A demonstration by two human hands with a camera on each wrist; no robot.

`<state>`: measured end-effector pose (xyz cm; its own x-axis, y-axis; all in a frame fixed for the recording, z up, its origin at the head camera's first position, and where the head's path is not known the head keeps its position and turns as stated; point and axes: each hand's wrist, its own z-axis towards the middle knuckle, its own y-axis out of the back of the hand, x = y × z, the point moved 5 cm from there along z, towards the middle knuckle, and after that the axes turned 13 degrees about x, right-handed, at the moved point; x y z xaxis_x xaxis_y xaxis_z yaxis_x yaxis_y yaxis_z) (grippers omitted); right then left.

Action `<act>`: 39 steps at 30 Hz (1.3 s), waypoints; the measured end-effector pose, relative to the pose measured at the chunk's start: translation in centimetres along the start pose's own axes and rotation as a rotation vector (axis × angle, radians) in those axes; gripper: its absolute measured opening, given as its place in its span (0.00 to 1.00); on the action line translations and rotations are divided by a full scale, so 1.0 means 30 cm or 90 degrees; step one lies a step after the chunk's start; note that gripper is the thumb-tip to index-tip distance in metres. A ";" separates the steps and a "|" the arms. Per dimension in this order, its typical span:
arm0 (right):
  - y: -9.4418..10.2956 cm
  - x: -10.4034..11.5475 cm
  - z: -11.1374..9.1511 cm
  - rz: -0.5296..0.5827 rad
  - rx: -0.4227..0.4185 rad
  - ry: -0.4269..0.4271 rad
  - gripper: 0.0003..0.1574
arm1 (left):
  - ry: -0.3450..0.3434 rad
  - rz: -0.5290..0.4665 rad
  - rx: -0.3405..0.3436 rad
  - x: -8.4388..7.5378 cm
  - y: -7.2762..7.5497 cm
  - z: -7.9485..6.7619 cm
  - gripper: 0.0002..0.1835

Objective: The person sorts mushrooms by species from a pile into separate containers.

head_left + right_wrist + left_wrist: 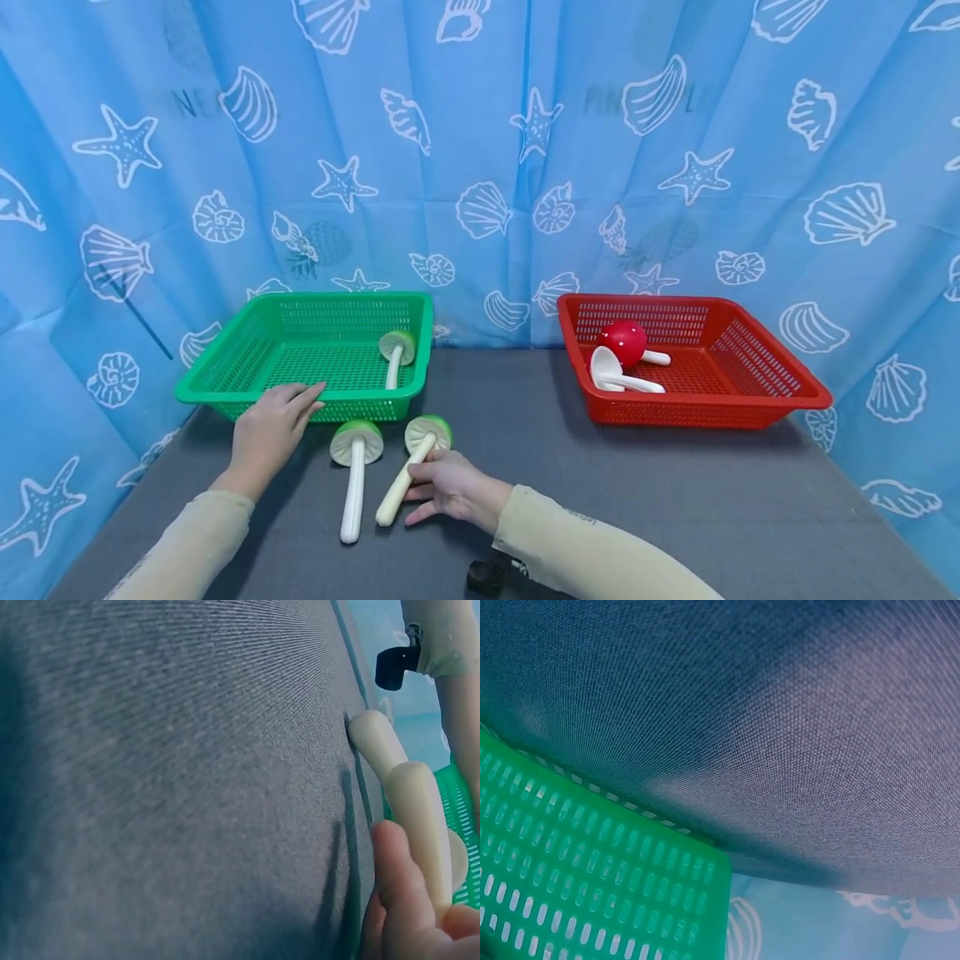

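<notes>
Beside the front of the green basket, my right hand pinches the pale stem of a green-capped toy mushroom, thumb on one side and fingers on the other. In the right wrist view this stem stands between fingers and thumb. A second green-capped toy mushroom lies just left of it on the table, cap toward the basket. My left hand is at the basket's front rim, its fingers extended over it; contact is unclear. The left wrist view shows only the basket wall and cloth.
Inside the green basket, a green-capped mushroom leans at the right end. The red basket at the right holds a red dotted mushroom and a white-stemmed one. Behind hangs a blue shell-print curtain; grey cloth covers the table.
</notes>
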<state>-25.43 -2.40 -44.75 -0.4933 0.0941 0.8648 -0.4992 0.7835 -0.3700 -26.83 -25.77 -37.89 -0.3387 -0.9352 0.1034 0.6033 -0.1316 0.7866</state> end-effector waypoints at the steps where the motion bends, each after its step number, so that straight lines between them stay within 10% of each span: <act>1: 0.003 0.003 -0.003 0.002 -0.004 0.005 0.07 | 0.000 0.000 0.001 0.000 -0.001 0.000 0.41; 13: 0.041 0.082 -0.080 -0.032 -0.003 0.065 0.30 | 0.001 -0.003 0.005 0.003 -0.009 -0.005 0.41; 39: 0.062 0.278 -0.136 -0.065 -0.009 0.071 0.33 | -0.005 -0.007 -0.011 0.006 -0.013 0.000 0.42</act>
<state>-27.56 2.34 -36.84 -0.3572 0.0806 0.9305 -0.5329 0.8006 -0.2740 -27.11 -25.88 -38.17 -0.3508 -0.9311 0.1001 0.6123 -0.1472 0.7768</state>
